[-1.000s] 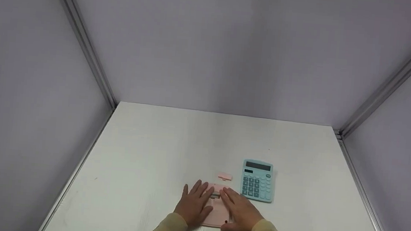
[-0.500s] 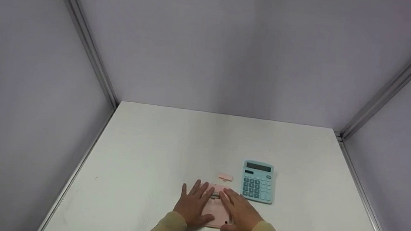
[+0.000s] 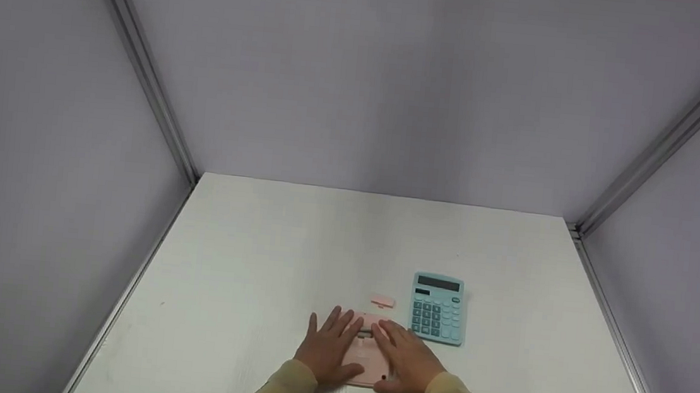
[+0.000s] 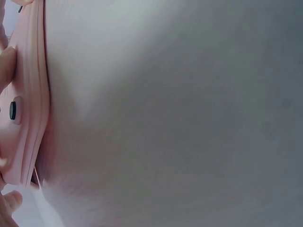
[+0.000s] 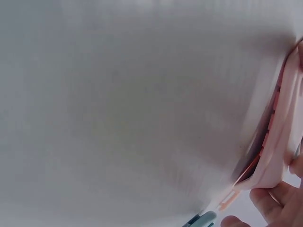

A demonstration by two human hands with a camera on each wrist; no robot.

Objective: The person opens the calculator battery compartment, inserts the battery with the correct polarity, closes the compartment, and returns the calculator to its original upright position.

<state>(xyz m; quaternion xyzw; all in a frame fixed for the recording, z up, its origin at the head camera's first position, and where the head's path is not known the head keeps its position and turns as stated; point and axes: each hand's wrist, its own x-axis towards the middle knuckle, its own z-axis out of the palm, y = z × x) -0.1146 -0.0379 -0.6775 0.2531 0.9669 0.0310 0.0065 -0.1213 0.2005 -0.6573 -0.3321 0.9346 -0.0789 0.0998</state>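
Observation:
A pink calculator (image 3: 368, 353) lies face down near the table's front, its back with an open slot (image 3: 365, 334) showing. My left hand (image 3: 325, 354) rests along its left side, fingers spread and mostly straight, thumb across the back. On the right side lies my right hand (image 3: 413, 361), its fingertips near the slot and its thumb by the lower corner. A small pink cover (image 3: 382, 301) sits just beyond the calculator. The left wrist view catches the pink edge and a dark round foot (image 4: 13, 110). In the right wrist view, keys (image 5: 269, 127) show along the underside.
To the right, close to my right hand, a light blue calculator (image 3: 437, 308) lies face up. Grey panels (image 3: 360, 83) with metal edge strips enclose the white table (image 3: 244, 244) at the back and both sides.
Both hands stay on the pink calculator. My left thumb has shifted slightly right and down across its back. The covers and blue calculator have not moved.

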